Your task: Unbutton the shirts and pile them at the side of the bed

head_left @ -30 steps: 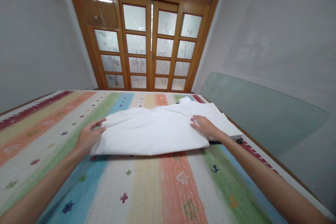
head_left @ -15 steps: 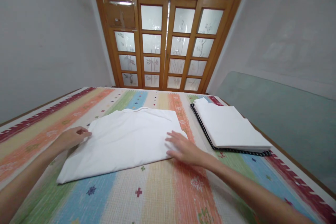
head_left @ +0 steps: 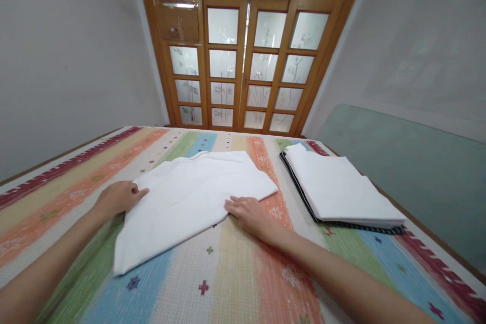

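Note:
A white folded garment, which looks like a T-shirt with its neckline at the far side, lies on the striped cloth in front of me. My left hand has its fingers curled in at the garment's left edge, thumb and index together on the fabric. At the near edge, right of the middle, my right hand holds the fabric with its fingers close together. Its thumb is hidden. The near left corner points towards me, and a pointed part reaches out to the right.
A stack of folded white cloth lies to the right on a black striped piece. Under everything is a multicoloured striped cover. Beyond the far edge stand wooden glass-paned doors. A pale green panel leans along the right wall.
The garment has turned a little, its near left corner shifting right and its right end going farther away. My left hand moved right with it. My right hand's spread fingers came together on the near edge.

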Demonstrator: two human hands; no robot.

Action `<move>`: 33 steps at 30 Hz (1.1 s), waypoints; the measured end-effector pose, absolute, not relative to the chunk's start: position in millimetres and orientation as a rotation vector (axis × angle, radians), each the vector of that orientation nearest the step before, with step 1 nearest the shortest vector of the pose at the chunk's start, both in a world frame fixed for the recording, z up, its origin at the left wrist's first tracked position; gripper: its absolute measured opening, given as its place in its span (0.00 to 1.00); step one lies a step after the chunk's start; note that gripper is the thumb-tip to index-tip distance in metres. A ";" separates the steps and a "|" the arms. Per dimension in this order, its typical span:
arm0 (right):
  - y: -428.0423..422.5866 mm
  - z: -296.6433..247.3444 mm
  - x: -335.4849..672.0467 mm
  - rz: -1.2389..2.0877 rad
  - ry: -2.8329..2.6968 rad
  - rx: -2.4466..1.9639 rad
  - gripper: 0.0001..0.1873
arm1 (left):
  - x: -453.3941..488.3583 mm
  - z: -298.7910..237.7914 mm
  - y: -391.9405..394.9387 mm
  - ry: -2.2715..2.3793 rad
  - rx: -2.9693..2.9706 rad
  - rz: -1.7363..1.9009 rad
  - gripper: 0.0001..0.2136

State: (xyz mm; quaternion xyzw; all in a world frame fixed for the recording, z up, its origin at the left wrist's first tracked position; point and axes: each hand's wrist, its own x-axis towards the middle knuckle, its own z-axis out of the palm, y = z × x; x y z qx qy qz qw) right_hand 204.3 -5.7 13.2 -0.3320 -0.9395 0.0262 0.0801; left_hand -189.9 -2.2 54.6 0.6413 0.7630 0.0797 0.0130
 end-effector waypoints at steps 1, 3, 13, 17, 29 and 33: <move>5.6 16.0 207.5 0.051 -2.790 -1.105 0.16 | -182.3 56.2 -6.1 2.379 2.013 0.168 0.22; 28.4 25.5 212.7 0.000 -2.736 -1.378 0.17 | -161.2 58.1 -17.7 2.355 2.064 0.038 0.25; 32.8 63.3 169.3 0.213 -2.780 -1.518 0.15 | -26.5 29.6 -119.0 1.907 2.494 0.201 0.27; -25.3 45.6 148.7 0.199 -2.827 -1.440 0.22 | -3.2 33.8 -129.8 1.542 2.569 0.336 0.23; -96.9 10.0 242.8 0.269 -2.703 -0.893 0.20 | -121.3 34.3 12.5 1.589 2.509 0.546 0.21; -88.2 4.0 261.7 0.178 -2.691 -0.939 0.20 | -128.6 25.6 3.8 1.506 2.517 0.445 0.25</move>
